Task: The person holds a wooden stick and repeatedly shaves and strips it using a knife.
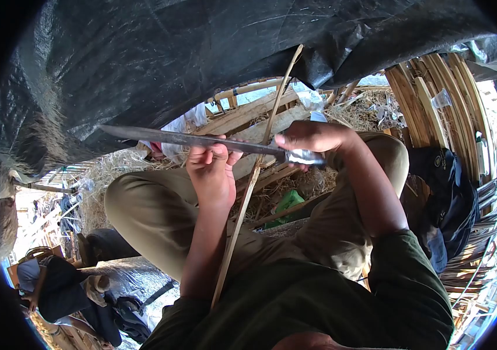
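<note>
A long knife (172, 137) with a dark blade lies across the view, its tip pointing left. My right hand (309, 140) is closed round its handle, which has a shiny band. The fingers of my left hand (210, 160) are pressed together at the middle of the blade, from below. A thin, long wooden strip (242, 216) runs from my left upper arm up past the blade to the dark sheet; it crosses the knife between my two hands. Whether the strip touches the blade cannot be made out.
A black plastic sheet (161, 52) hangs overhead and in front. Wooden slats (435, 105) and a dark bag (444, 192) are on the right. Boards, straw and a green plastic piece (288, 205) lie below. Another person (56, 289) sits at the lower left.
</note>
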Demonstrator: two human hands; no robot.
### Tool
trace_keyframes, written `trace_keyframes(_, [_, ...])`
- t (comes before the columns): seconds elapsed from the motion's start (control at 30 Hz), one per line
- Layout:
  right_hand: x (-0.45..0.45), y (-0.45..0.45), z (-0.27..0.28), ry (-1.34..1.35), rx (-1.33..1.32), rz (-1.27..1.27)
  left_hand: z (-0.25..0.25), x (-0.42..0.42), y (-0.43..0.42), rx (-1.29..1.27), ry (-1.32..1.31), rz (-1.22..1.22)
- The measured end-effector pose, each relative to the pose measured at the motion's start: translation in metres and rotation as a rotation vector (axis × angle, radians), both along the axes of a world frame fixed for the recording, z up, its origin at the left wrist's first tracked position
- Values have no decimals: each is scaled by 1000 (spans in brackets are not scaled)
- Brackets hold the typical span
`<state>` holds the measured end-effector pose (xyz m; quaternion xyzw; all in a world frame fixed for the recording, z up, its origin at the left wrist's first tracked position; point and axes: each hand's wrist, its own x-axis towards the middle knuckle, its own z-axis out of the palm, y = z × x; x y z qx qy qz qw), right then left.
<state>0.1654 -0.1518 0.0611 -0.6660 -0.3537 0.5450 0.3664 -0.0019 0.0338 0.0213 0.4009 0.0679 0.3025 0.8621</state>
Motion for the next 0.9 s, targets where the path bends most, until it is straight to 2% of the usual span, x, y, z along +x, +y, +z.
trace_keyframes(0.03, [-1, 1, -3, 50, -18, 39, 1, 0, -1, 20, -31, -29])
trace_keyframes(0.1, [-14, 0, -7, 338, 20, -7, 5, 0, -2, 58, -69, -66])
trace_keyframes(0.2, [-23, 0, -17, 557, -7, 71, 11, 0, -1, 124, -102, -115])
trace_keyframes(0.3, [-26, -3, -17, 363, 85, 244, 9, -1, 2, 224, -166, -184])
trace_keyframes(0.33, [-27, -5, -19, 337, 76, 212, 9, -1, 2, 275, -191, -200])
trace_keyframes(0.43, [-25, -7, -18, 28, 259, 154, 13, 1, 0, 426, -212, -216])
trace_keyframes(0.57, [-22, -17, -24, -80, 279, -55, 10, 4, -4, 522, -222, -207])
trace_keyframes(0.6, [-24, -17, -27, -153, 297, -54, 8, 7, -3, 533, -243, -220])
trace_keyframes(0.63, [-32, -17, -33, -357, 399, -127, 8, 9, -3, 543, -264, -233])
trace_keyframes(0.73, [-35, -20, -44, -323, 326, -229, 22, 12, -12, 593, -19, -183])
trace_keyframes(0.83, [-34, -25, -62, -366, 214, -341, 6, 12, -10, 614, 372, -187])
trace_keyframes(0.87, [-32, -28, -67, -425, 185, -353, 1, 9, -14, 449, 623, -265])
trace_keyframes(0.9, [-31, -29, -69, -485, 155, -363, -8, 6, -11, 274, 691, -430])
